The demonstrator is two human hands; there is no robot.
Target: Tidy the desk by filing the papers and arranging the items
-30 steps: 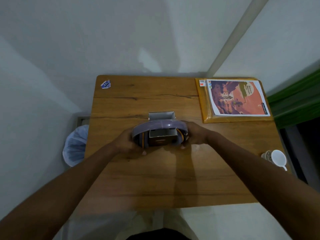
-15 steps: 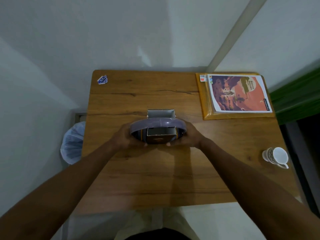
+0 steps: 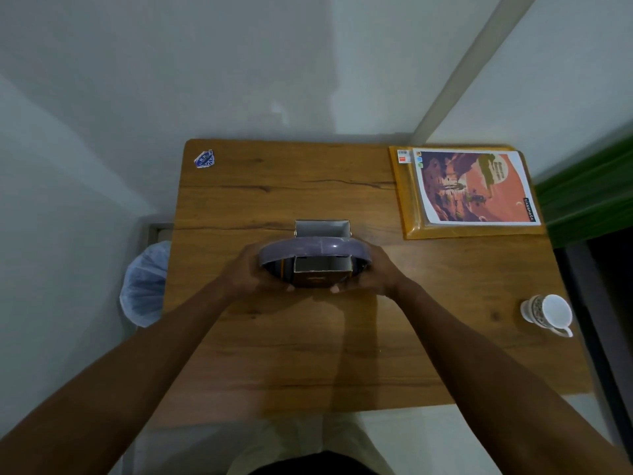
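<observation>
Purple headphones (image 3: 313, 247) straddle one open box (image 3: 322, 265) at centre frame, left hand (image 3: 251, 274) and right hand (image 3: 368, 274) clasping the band's ends; light, springy, likely best held there. One folder (image 3: 407, 200) with one print (image 3: 474, 186) upper right, one cup (image 3: 548, 313) right.

The desk (image 3: 274, 354) is warm orange-brown wood with dark grain lines running across it. A small blue-and-white sticker (image 3: 204, 159) sits on its far left corner. The folder (image 3: 407, 214) is amber yellow, and the sheet (image 3: 472, 186) on it shows a rust-orange and dark brown desert scene inside a white border. The curved band (image 3: 313, 244) is pale purple, and the box (image 3: 322, 269) is dark brown outside, grey-white inside. The cup (image 3: 548, 313) is white with a dark patterned band.
</observation>
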